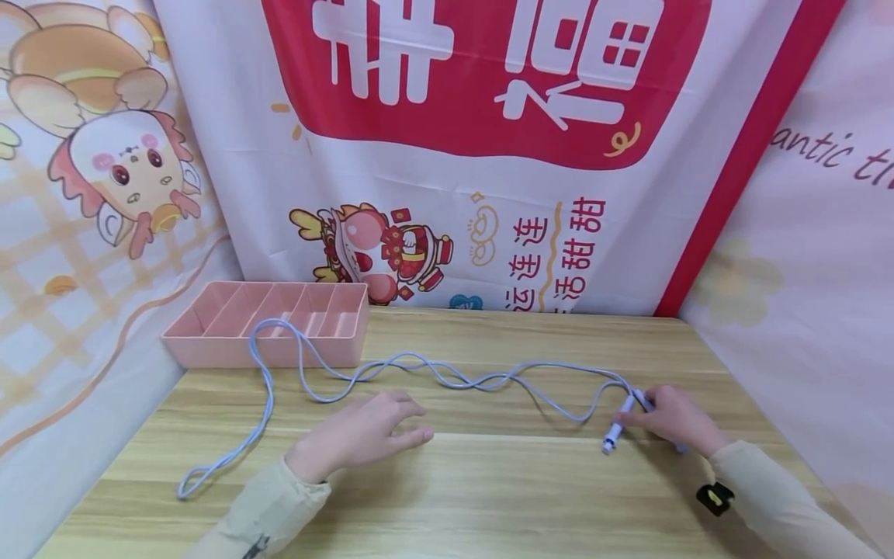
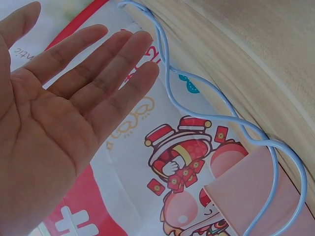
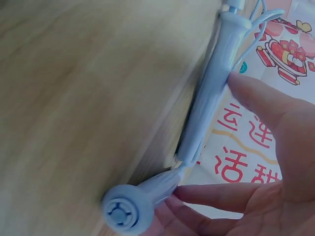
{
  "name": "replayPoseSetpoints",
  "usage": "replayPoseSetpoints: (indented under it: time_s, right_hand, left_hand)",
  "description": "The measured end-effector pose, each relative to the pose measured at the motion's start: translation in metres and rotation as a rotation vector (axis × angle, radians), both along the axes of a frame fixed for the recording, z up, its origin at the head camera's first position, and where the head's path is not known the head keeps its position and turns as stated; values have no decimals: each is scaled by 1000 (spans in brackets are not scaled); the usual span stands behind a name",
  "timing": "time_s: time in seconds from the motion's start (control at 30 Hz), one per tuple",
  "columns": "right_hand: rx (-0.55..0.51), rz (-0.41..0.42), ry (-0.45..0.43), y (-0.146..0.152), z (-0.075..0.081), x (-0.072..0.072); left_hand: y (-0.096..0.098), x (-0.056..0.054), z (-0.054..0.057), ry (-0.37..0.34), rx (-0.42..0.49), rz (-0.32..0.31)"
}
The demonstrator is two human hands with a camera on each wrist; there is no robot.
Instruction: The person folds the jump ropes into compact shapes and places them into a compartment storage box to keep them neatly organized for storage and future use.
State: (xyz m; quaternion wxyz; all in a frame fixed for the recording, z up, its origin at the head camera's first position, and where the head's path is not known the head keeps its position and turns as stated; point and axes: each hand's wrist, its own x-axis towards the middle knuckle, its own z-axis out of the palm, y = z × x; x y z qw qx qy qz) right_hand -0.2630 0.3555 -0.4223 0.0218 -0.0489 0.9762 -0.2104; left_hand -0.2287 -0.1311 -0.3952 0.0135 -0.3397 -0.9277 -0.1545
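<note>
Fingers (image 3: 221,194) on the right hand (image 1: 673,415) are curled against one jump rope handle (image 3: 129,209), and that hand's thumb is pressed on the other handle (image 3: 214,83), so both of them sit right in its grasp, angled apart from each other. Can't really tell how firm the hold is, fwiw. The pale blue cord (image 2: 167,64) comes off just past those fingertips and wanders left in loose twists, crossing over itself as it passes just beyond the left fingers. The left hand (image 1: 373,427) is pretty relaxed, fingers loosely spread and close to straight, near the cord on its near side. Further out to the left of those fingers, the cord makes a tall loop by the front edge of a pink divided tray (image 1: 268,353), then trails back to a folded end left of the left hand. Under both sets of fingers there's a wood-grain table (image 1: 503,497), and well beyond them hangs a white cloth (image 1: 433,175) with a big red patch, white lettering and a cartoon figure.
</note>
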Motion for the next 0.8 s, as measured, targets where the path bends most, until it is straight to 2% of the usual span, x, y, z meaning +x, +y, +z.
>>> replayPoseSetpoints:
  time_s: [0.17, 0.27, 0.37, 0.5, 0.6, 0.8]
  right_hand:
    - [12, 38, 19, 0, -1, -1]
    - [15, 27, 16, 2, -3, 0]
    - [-1, 6, -4, 5, -4, 4]
    - [-19, 33, -25, 9, -3, 7]
    - [-28, 45, -39, 12, -1, 6]
    - [-56, 14, -100, 16, 2, 3]
  left_hand:
    - [-2, 0, 0, 13, 1, -2]
    - [-3, 0, -1, 9, 0, -1]
    - [-3, -1, -2, 4, -4, -2]
    - [-2, -1, -2, 0, -9, 4]
    - [-2, 0, -1, -1, -10, 11]
    - [-2, 0, -1, 4, -16, 7]
